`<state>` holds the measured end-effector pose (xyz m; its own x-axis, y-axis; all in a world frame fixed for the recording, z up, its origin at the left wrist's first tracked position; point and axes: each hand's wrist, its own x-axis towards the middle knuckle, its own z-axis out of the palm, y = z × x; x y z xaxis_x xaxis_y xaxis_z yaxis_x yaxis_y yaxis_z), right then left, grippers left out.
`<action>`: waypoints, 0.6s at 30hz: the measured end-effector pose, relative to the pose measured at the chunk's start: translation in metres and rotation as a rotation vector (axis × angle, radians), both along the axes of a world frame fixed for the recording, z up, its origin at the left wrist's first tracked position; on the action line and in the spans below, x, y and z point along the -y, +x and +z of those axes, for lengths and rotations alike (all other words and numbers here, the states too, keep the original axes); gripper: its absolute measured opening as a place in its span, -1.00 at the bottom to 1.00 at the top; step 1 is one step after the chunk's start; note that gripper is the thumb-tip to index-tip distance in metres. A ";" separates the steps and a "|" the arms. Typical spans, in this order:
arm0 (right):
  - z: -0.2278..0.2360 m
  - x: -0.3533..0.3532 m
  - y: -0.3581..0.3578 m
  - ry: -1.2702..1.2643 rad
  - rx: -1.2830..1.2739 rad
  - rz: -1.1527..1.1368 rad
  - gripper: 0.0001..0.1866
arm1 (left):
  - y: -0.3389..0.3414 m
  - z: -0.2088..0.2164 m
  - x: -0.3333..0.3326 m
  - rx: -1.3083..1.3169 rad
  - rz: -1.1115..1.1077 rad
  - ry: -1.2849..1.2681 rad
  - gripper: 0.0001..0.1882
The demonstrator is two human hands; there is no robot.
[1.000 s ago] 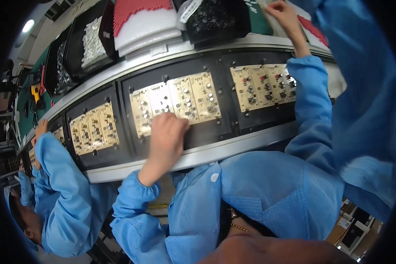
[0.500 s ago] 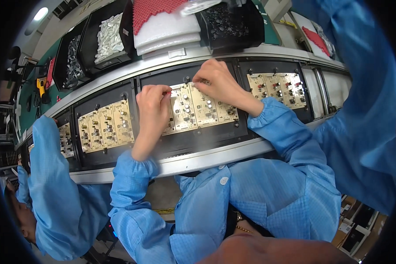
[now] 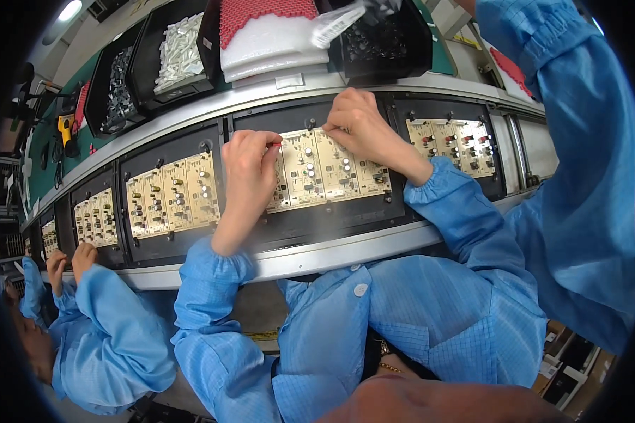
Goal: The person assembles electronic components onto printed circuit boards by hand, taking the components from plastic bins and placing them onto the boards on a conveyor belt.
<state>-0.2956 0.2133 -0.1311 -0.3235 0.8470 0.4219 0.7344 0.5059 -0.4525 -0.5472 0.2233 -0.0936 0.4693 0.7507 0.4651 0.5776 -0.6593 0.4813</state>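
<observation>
A beige circuit board panel (image 3: 331, 169) lies in a black carrier (image 3: 346, 215) on the conveyor in front of me. My left hand (image 3: 247, 173) rests on the panel's left part, thumb and forefinger pinched on a small red-tipped part at the board. My right hand (image 3: 367, 127) is at the panel's top edge, fingertips pinched on a small component pressed against the board. Both forearms are in blue sleeves.
More carriers with board panels sit to the left (image 3: 173, 194) and right (image 3: 451, 144). Behind the conveyor stand black parts bins (image 3: 180, 53) (image 3: 384, 39) and a red-topped white foam stack (image 3: 275, 35). A co-worker's hands (image 3: 70, 257) work at far left; another person's blue sleeve (image 3: 564, 141) fills the right.
My right hand came down from the bins at the upper right onto the panel's top edge. My left hand stayed on the board. The view has shifted a little.
</observation>
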 end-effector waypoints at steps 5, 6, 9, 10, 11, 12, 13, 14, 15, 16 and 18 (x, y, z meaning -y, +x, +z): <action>0.016 0.005 0.005 0.049 0.202 0.074 -0.91 | -0.001 -0.002 -0.004 0.013 0.002 -0.022 -0.86; 0.017 0.006 0.003 0.085 0.272 0.080 -0.89 | -0.001 -0.003 -0.005 0.016 0.011 -0.037 -0.86; 0.012 0.016 -0.005 0.153 0.414 0.058 -0.80 | -0.006 -0.007 -0.007 -0.012 -0.005 -0.021 -0.87; 0.008 0.019 -0.005 0.220 0.488 0.058 -0.77 | -0.008 -0.006 -0.006 -0.027 0.007 -0.022 -0.87; 0.011 0.019 -0.004 0.234 0.457 0.069 -0.84 | -0.011 -0.004 -0.006 -0.026 0.013 -0.019 -0.87; 0.023 0.018 0.005 0.121 0.420 0.099 -0.75 | -0.013 -0.002 -0.003 -0.026 0.005 -0.010 -0.87; 0.025 0.011 0.014 0.088 0.248 0.060 -0.75 | -0.015 0.001 0.000 -0.022 0.001 -0.009 -0.87; 0.028 0.001 0.027 0.059 0.070 0.014 -0.75 | -0.017 0.006 0.001 -0.023 -0.010 -0.004 -0.86; 0.047 -0.007 0.037 0.099 -0.001 -0.065 -0.74 | -0.021 0.010 0.005 -0.008 -0.019 0.005 -0.85; 0.077 -0.012 0.032 -0.471 -0.405 -0.347 -0.74 | -0.023 0.012 0.006 -0.009 -0.015 0.007 -0.85; 0.042 -0.046 0.079 0.464 0.055 -0.326 -0.76 | -0.020 0.016 0.012 0.007 -0.031 -0.019 -0.86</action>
